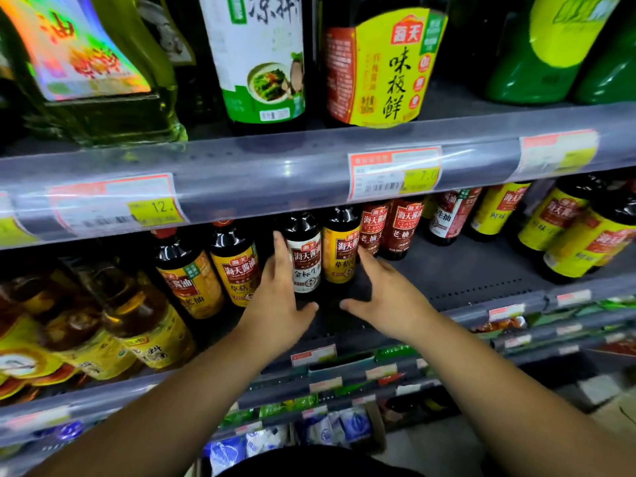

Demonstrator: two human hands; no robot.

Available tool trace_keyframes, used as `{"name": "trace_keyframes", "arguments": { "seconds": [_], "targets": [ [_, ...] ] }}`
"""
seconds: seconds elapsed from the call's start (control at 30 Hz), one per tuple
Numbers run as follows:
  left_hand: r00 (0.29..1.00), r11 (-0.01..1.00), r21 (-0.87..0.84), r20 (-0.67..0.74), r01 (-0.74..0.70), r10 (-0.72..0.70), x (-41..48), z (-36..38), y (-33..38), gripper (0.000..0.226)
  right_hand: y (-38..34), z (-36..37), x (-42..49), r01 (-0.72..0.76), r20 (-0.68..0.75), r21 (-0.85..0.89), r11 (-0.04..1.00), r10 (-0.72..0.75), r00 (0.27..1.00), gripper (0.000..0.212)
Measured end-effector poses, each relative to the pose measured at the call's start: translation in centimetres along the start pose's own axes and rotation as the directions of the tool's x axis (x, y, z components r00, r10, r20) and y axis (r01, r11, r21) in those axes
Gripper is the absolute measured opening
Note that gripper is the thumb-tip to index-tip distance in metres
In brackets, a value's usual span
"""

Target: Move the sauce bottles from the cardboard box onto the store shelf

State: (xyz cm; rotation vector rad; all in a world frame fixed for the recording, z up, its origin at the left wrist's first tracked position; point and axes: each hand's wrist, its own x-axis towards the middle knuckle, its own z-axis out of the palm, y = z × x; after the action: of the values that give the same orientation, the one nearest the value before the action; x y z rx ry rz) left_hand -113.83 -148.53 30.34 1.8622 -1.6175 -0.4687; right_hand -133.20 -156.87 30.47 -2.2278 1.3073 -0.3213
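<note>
Both hands are flanking, open and not gripping, the white-label sauce bottle [306, 256] standing on the shelf [464, 273], left hand [275, 297] at its 9 o'clock, right hand [385, 290] at 3 o'clock; likely heavy, rigid, slick, so grip mid-body.

Single head view: close to the shelf [464, 280], facing forward and down along both outstretched forearms.

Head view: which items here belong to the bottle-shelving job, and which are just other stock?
Job:
- white-label sauce bottle, between both hands
- yellow-label sauce bottle beside it
- left hand, open
- right hand, open
- middle shelf

Other stock:
- cooking oil bottles
- green bottles above
- price tags

The cardboard box is not identifiable.
</note>
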Motion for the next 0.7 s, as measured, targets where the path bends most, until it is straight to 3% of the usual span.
{"name": "trace_keyframes", "arguments": {
  "seconds": [0.17,0.4,0.57,0.7],
  "targets": [
    [0.995,0.998,0.031,0.077,0.062,-0.065,-1.0,-1.1,-0.8,0.108,-0.9,-1.2,-1.6,0.017,0.081,-0.062,0.998,-0.012,0.997,0.097],
    [0.969,0.987,0.104,0.207,0.118,-0.138,-3.8,-4.0,-2.1,0.067,-3.5,-2.2,-2.1,0.171,0.216,-0.077,0.982,-0.151,0.965,0.095],
    [0.966,0.972,0.026,0.107,0.234,-0.235,-8.8,-7.7,-2.7,0.056,-6.8,-0.6,-1.5,0.304,0.315,0.028,0.952,-0.297,0.902,0.094],
    [0.912,0.912,0.025,-0.052,0.409,-0.407,-14.5,-10.6,-4.2,0.058,-10.3,1.9,-0.9,0.414,0.443,0.121,0.902,-0.422,0.791,0.092]
  ]
}}
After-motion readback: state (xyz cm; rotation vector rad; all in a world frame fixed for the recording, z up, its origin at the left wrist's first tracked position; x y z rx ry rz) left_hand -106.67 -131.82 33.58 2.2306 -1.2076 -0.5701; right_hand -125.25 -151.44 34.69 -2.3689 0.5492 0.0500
